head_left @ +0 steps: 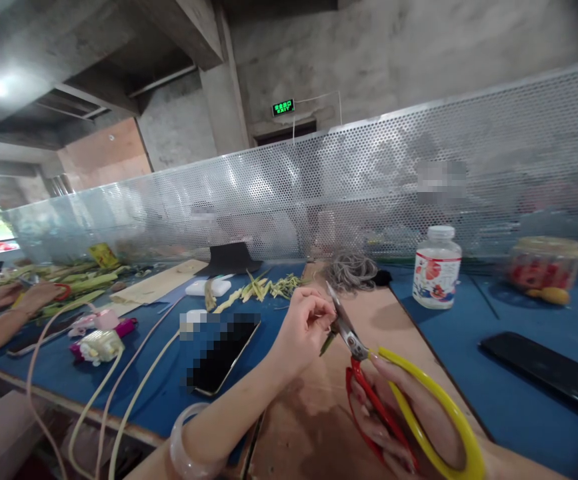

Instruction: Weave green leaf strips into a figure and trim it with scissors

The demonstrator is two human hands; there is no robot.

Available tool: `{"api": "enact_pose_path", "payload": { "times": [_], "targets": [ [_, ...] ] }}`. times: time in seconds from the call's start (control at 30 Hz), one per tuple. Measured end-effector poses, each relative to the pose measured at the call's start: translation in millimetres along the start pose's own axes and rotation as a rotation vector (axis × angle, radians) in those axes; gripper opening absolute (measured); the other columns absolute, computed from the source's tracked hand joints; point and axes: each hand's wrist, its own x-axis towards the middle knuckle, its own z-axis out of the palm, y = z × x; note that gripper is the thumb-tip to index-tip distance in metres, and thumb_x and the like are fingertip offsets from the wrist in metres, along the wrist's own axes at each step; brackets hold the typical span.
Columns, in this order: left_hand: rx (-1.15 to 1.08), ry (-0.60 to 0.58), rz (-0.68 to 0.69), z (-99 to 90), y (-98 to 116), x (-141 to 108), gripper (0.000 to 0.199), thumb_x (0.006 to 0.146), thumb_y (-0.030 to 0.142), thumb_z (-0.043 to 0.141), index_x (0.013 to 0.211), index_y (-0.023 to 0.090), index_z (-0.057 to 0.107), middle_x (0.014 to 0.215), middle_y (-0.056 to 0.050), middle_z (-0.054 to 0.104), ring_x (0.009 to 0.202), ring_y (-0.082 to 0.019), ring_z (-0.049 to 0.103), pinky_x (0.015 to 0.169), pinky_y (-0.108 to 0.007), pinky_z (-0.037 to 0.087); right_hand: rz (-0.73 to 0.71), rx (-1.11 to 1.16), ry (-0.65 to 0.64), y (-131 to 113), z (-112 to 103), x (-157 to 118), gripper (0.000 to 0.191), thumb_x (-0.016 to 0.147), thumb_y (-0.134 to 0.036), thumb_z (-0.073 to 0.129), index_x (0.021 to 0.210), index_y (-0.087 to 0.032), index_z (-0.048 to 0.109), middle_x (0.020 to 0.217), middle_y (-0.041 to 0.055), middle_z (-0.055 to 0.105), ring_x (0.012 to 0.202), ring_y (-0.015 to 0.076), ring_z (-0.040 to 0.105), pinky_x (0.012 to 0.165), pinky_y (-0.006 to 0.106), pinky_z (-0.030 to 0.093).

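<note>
The perforated metal screen (269,193) spans the frame behind my work, from the left edge to the upper right. Below it runs the blue counter (423,320), with a bare wooden strip (289,427) down the lower middle of the frame. The scissors (357,345), with one red and one yellow handle, slant from the centre to the lower right. My right hand (393,417), lower right of centre, is closed around their handles, which stand apart. My left hand (303,327), near the centre, has its fingers pinched together on a small green piece, just beside the blades. At the right edge lies a long black object (549,367); left of centre lies a dark phone (229,350). A clear jar (546,260) with red contents sits at the right, and a white-capped bottle (437,277) stands nearer the middle. Above my fingers, a tangle of grey cord (351,270) lies on the strip. At the far left a co-worker's hand (43,297) shows beside a red loop. Smallest is the green piece (329,341), poking out below my left fingertips; whether the blades touch it, I cannot tell.
</note>
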Motion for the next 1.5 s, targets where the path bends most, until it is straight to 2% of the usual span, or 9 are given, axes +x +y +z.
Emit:
{"api": "enact_pose_path", "payload": {
  "times": [0.3, 0.67, 0.87, 0.97, 1.1, 1.2, 1.33, 1.5],
  "targets": [
    [0.008, -0.004, 0.009, -0.6, -0.3, -0.7, 0.008, 0.081, 0.022, 0.050, 0.078, 0.016, 0.054, 0.097, -0.005, 0.040, 0.079, -0.012, 0.050, 0.068, -0.028, 0.048, 0.063, 0.056, -0.031, -10.0, 8.6, -3.8, 0.044, 0.084, -0.057, 0.029, 0.073, -0.019, 0.048, 0.053, -0.0023, 0.046, 0.029, 0.0042, 0.027, 0.026, 0.015, 0.028],
    [0.004, -0.016, 0.022, -1.5, 1.2, -1.4, 0.008, 0.082, 0.021, 0.049, 0.079, 0.016, 0.054, 0.098, -0.005, 0.040, 0.081, -0.012, 0.050, 0.069, -0.026, 0.047, -0.038, 0.009, -0.031, -0.1, -1.0, -0.3, 0.042, 0.084, -0.055, 0.031, 0.069, -0.018, 0.046, 0.048, -0.0049, 0.043, 0.024, 0.0024, 0.021, 0.023, 0.014, 0.024],
    [-0.011, -0.007, 0.023, -1.9, 0.6, -2.5, 0.008, 0.081, 0.023, 0.050, 0.079, 0.016, 0.054, 0.099, -0.005, 0.040, 0.084, -0.013, 0.050, 0.071, -0.027, 0.047, 0.097, 0.107, -0.135, -8.9, 3.5, -0.5, 0.054, 0.081, -0.063, 0.022, 0.072, -0.018, 0.049, 0.053, -0.0013, 0.047, 0.030, 0.0050, 0.033, 0.026, 0.016, 0.033],
    [-0.012, -0.011, 0.021, -2.3, 0.7, -1.7, 0.008, 0.081, 0.022, 0.050, 0.079, 0.015, 0.054, 0.099, -0.005, 0.040, 0.084, -0.013, 0.050, 0.071, -0.028, 0.047, 0.102, 0.122, -0.106, -9.0, 3.3, 0.0, 0.052, 0.082, -0.062, 0.024, 0.071, -0.018, 0.049, 0.053, -0.0013, 0.047, 0.029, 0.0046, 0.031, 0.025, 0.015, 0.032],
    [-0.007, -0.018, 0.019, -2.4, 1.3, 0.1, 0.006, 0.081, 0.020, 0.050, 0.078, 0.015, 0.054, 0.098, -0.005, 0.040, 0.083, -0.013, 0.050, 0.071, -0.027, 0.047, 0.033, 0.066, -0.041, -4.9, 0.5, 0.6, 0.044, 0.084, -0.055, 0.029, 0.069, -0.018, 0.047, 0.050, -0.0037, 0.044, 0.025, 0.0026, 0.024, 0.023, 0.013, 0.025],
    [-0.008, -0.013, 0.022, -2.1, 2.2, 0.3, 0.006, 0.080, 0.019, 0.050, 0.077, 0.015, 0.054, 0.097, -0.005, 0.041, 0.083, -0.013, 0.050, 0.071, -0.027, 0.047, 0.028, 0.066, -0.071, -4.7, -1.4, 1.4, 0.046, 0.084, -0.058, 0.027, 0.070, -0.018, 0.047, 0.050, -0.0037, 0.044, 0.025, 0.0030, 0.025, 0.023, 0.014, 0.027],
    [-0.019, -0.018, 0.016, -2.1, 2.8, -0.4, 0.005, 0.080, 0.018, 0.050, 0.078, 0.015, 0.054, 0.097, -0.005, 0.040, 0.083, -0.013, 0.049, 0.071, -0.027, 0.047, 0.117, 0.115, -0.140, -6.4, -2.7, 2.0, 0.054, 0.081, -0.064, 0.021, 0.070, -0.018, 0.048, 0.052, -0.0019, 0.045, 0.029, 0.0057, 0.032, 0.026, 0.017, 0.033],
    [-0.012, -0.026, 0.012, -2.5, 3.1, -0.4, 0.005, 0.080, 0.017, 0.050, 0.076, 0.015, 0.053, 0.096, -0.005, 0.040, 0.082, -0.012, 0.049, 0.070, -0.026, 0.046, 0.047, 0.081, -0.071, -2.5, -5.5, 1.1, 0.044, 0.084, -0.058, 0.030, 0.071, -0.019, 0.047, 0.051, -0.0043, 0.042, 0.027, 0.0033, 0.024, 0.024, 0.014, 0.025]
  ]
}}
